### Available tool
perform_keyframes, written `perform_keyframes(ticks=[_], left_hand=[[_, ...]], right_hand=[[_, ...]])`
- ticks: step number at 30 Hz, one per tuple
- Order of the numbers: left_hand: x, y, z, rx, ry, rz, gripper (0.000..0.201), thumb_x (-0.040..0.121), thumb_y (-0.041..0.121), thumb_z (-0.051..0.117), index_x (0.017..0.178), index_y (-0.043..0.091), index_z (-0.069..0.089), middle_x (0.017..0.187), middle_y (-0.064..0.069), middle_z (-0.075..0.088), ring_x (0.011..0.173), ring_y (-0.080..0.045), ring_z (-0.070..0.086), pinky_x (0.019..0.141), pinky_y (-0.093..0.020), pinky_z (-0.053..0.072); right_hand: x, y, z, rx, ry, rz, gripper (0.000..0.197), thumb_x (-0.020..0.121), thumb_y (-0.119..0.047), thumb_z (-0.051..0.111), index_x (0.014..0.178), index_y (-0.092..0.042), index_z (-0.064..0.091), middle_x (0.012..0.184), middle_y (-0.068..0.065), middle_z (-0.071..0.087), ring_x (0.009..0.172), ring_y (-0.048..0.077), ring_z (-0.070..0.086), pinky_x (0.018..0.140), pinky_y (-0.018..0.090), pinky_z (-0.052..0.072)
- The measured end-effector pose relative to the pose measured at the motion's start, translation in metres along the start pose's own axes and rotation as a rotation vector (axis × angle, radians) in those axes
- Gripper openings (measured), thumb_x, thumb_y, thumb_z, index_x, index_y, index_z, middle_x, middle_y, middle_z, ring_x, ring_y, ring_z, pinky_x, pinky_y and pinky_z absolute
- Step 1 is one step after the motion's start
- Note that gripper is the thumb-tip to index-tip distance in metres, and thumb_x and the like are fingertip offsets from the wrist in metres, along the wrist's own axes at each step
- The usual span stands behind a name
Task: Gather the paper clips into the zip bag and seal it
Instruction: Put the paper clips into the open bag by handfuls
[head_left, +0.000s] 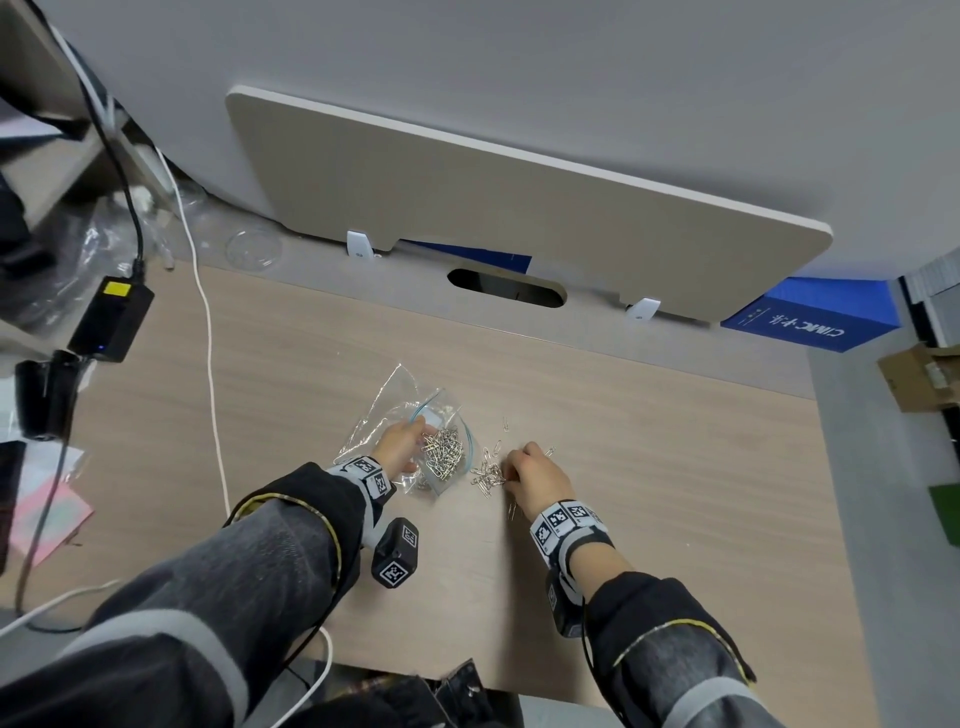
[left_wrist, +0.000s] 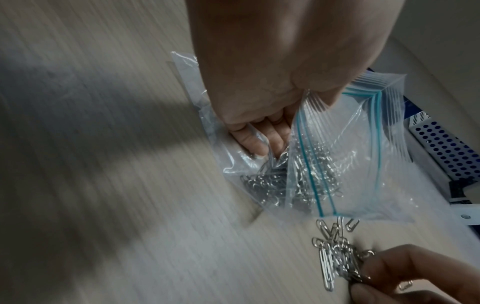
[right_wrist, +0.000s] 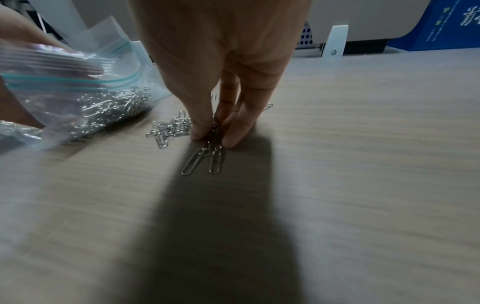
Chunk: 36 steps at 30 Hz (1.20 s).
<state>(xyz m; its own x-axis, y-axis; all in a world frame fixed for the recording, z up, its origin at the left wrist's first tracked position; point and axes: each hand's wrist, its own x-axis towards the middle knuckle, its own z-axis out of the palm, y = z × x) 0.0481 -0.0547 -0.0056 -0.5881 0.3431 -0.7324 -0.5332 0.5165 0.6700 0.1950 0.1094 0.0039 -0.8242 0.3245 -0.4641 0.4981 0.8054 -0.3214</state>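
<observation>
A clear zip bag (head_left: 395, 415) with a blue seal strip lies on the wooden desk, its mouth facing right and a heap of silver paper clips (head_left: 444, 454) inside. My left hand (head_left: 400, 447) grips the bag's upper lip (left_wrist: 350, 107) and holds the mouth open. Just right of the mouth lies a small pile of loose clips (head_left: 488, 473). My right hand (head_left: 530, 473) pinches a bunch of these clips (right_wrist: 214, 131) between thumb and fingers against the desk. Two clips (right_wrist: 202, 162) stick out below the fingertips (right_wrist: 197, 133). Single clips lie a little farther away (head_left: 505, 423).
A white cable (head_left: 210, 353) runs down the desk left of the bag. A black power adapter (head_left: 111, 317) and a black cup (head_left: 44, 395) stand at the far left. A beige divider panel (head_left: 519, 208) closes the back. A blue box (head_left: 810, 314) sits back right.
</observation>
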Motion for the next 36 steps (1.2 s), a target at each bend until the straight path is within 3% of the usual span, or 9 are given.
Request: perform_keyframes(ticks=[10, 13, 16, 20, 24, 29, 31, 34, 36], left_hand=[[0.002, -0.002, 0.000, -0.004, 0.000, 0.008, 0.038, 0.101, 0.032, 0.033, 0.104, 0.010, 0.064, 0.075, -0.001, 0.045, 0.064, -0.013, 0.048, 0.056, -0.025, 0.038], [0.002, -0.002, 0.000, 0.002, 0.008, 0.010, 0.038, 0.101, 0.030, 0.033, 0.106, 0.010, 0.065, 0.079, -0.002, 0.047, 0.067, -0.013, 0.048, 0.058, -0.025, 0.039], [0.003, -0.002, 0.000, 0.008, 0.015, 0.008, 0.039, 0.100, 0.029, 0.034, 0.111, 0.007, 0.065, 0.091, -0.007, 0.050, 0.071, -0.013, 0.048, 0.061, -0.026, 0.040], [0.004, -0.003, 0.001, 0.009, 0.015, -0.002, 0.035, 0.100, 0.029, 0.035, 0.104, 0.011, 0.065, 0.102, -0.010, 0.052, 0.070, -0.014, 0.049, 0.062, -0.026, 0.039], [0.006, -0.004, 0.001, 0.019, 0.006, 0.003, 0.037, 0.099, 0.029, 0.035, 0.106, 0.010, 0.065, 0.102, -0.012, 0.053, 0.077, -0.019, 0.051, 0.063, -0.027, 0.040], [0.006, -0.006, 0.000, -0.004, -0.001, 0.002, 0.033, 0.100, 0.030, 0.035, 0.098, 0.014, 0.064, 0.100, -0.010, 0.049, 0.068, -0.014, 0.049, 0.058, -0.025, 0.038], [0.007, -0.005, 0.000, -0.001, 0.003, -0.003, 0.032, 0.099, 0.030, 0.036, 0.098, 0.014, 0.064, 0.101, -0.011, 0.049, 0.068, -0.014, 0.048, 0.057, -0.025, 0.038], [0.006, -0.005, -0.001, 0.014, 0.002, -0.006, 0.036, 0.099, 0.029, 0.035, 0.105, 0.010, 0.065, 0.102, -0.013, 0.050, 0.069, -0.014, 0.048, 0.058, -0.026, 0.039], [0.005, -0.004, -0.001, 0.017, 0.007, 0.000, 0.038, 0.100, 0.029, 0.034, 0.109, 0.008, 0.065, 0.102, -0.012, 0.050, 0.069, -0.014, 0.049, 0.059, -0.026, 0.040]], right_hand=[[-0.003, 0.006, -0.015, 0.186, 0.056, 0.088, 0.003, 0.084, -0.016, 0.066, 0.084, -0.015, 0.064, 0.095, 0.005, 0.062, 0.091, 0.024, 0.057, 0.073, 0.027, 0.038], [0.000, 0.001, -0.026, 0.379, 0.110, 0.131, 0.016, 0.078, -0.014, 0.072, 0.070, -0.021, 0.059, 0.077, 0.001, 0.064, 0.078, 0.023, 0.061, 0.072, 0.030, 0.048], [0.002, -0.016, -0.043, 0.633, 0.183, 0.163, 0.024, 0.076, -0.009, 0.075, 0.063, -0.020, 0.059, 0.064, 0.000, 0.063, 0.058, 0.022, 0.064, 0.064, 0.037, 0.056], [0.005, -0.050, -0.054, 0.889, 0.099, 0.130, 0.020, 0.083, -0.001, 0.070, 0.071, -0.013, 0.060, 0.062, 0.004, 0.060, 0.045, 0.011, 0.059, 0.053, 0.028, 0.054], [0.005, -0.075, -0.047, 0.913, 0.022, 0.102, 0.017, 0.081, 0.002, 0.071, 0.074, -0.009, 0.061, 0.060, 0.005, 0.059, 0.049, 0.014, 0.058, 0.052, 0.024, 0.057], [0.003, -0.071, -0.044, 0.839, 0.117, 0.105, 0.021, 0.085, 0.001, 0.061, 0.075, -0.017, 0.065, 0.065, 0.003, 0.063, 0.059, 0.023, 0.064, 0.069, 0.045, 0.061], [0.005, -0.058, -0.043, 0.794, 0.189, 0.141, 0.024, 0.083, -0.001, 0.057, 0.074, -0.021, 0.065, 0.069, -0.001, 0.064, 0.065, 0.026, 0.067, 0.072, 0.044, 0.060], [0.006, -0.036, -0.041, 0.531, 0.196, 0.183, 0.014, 0.084, -0.012, 0.058, 0.092, -0.017, 0.069, 0.092, 0.000, 0.068, 0.085, 0.023, 0.064, 0.083, 0.034, 0.053], [0.005, -0.026, -0.035, 0.311, 0.074, 0.210, 0.025, 0.086, -0.024, 0.060, 0.110, -0.018, 0.063, 0.115, 0.006, 0.060, 0.099, 0.026, 0.062, 0.089, 0.034, 0.050]])
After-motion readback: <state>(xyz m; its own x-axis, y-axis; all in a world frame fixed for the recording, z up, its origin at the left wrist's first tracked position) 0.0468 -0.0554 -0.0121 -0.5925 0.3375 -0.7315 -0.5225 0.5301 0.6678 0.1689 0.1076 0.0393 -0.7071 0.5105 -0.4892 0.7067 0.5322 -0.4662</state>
